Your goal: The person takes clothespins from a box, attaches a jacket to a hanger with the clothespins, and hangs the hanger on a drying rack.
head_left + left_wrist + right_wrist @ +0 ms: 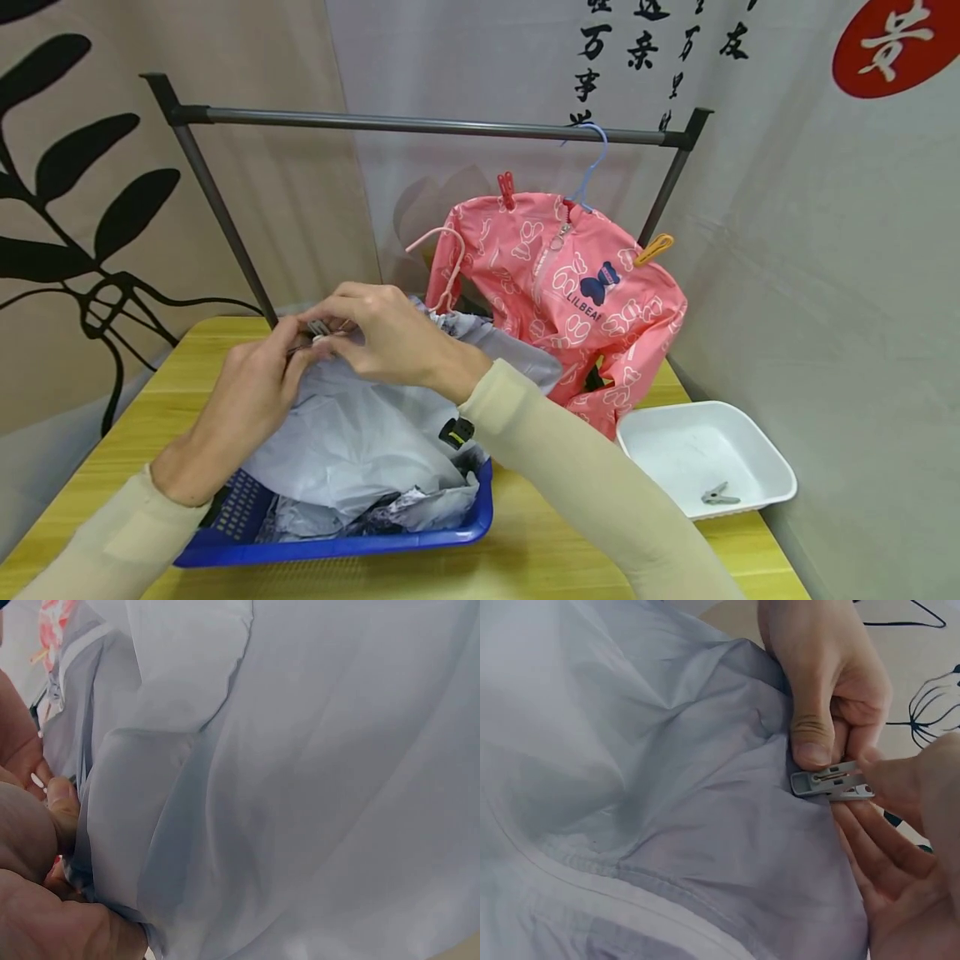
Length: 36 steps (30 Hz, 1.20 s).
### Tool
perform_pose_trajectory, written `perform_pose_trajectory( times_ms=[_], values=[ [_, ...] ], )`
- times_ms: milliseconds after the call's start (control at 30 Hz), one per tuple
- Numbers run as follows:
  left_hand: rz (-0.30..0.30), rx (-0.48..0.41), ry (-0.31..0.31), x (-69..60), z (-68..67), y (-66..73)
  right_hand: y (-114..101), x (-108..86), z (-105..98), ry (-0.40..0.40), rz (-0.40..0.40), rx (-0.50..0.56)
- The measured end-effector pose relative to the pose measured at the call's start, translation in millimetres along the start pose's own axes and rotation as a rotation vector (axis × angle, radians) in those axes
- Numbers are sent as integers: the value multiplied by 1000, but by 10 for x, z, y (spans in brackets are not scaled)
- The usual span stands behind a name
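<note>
A light grey garment (352,442) is raised over a blue basket (337,550), its lower part lying in it. My left hand (243,392) pinches the garment's upper left edge, thumb on top of the cloth in the right wrist view. Close beside it, my right hand (401,337) pinches a grey clothespin (832,782) between thumb and fingers, with the clothespin's nose over the cloth edge. A pink hanger (457,250) pokes its hook out at the garment's far end. In the left wrist view, grey cloth covers most of the picture.
Behind, a pink patterned jacket (558,292) hangs by a blue hanger (594,162) from a dark rack (420,124). A red clothespin (507,190) and a yellow clothespin (654,249) grip it. At right, a white tray (697,433) holds another grey clothespin (720,495).
</note>
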<state>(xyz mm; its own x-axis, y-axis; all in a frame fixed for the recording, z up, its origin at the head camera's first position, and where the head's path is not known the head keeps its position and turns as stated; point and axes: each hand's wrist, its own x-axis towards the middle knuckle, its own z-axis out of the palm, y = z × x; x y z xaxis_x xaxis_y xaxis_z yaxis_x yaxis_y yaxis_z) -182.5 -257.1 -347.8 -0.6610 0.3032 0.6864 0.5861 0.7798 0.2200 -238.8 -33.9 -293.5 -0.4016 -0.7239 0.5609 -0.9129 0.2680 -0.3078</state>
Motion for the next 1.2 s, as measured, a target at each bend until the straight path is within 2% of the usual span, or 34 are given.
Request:
perform_pose_trajectory(
  times_ms=[133,400,667,967,1200],
  values=[
    [-3,16,4,8,10,2,-20,-33,0,13,-10,-26],
    [37,24,20,10,2,8,-55,-69,-23,8,-8,-51],
    [36,31,24,5,14,-9,-86,-105,-50,14,-20,-66],
    [49,40,38,11,21,-5,-84,-178,-74,30,-52,-164],
    [48,28,24,7,-3,24,-72,-260,-80,41,-78,-233]
  ],
)
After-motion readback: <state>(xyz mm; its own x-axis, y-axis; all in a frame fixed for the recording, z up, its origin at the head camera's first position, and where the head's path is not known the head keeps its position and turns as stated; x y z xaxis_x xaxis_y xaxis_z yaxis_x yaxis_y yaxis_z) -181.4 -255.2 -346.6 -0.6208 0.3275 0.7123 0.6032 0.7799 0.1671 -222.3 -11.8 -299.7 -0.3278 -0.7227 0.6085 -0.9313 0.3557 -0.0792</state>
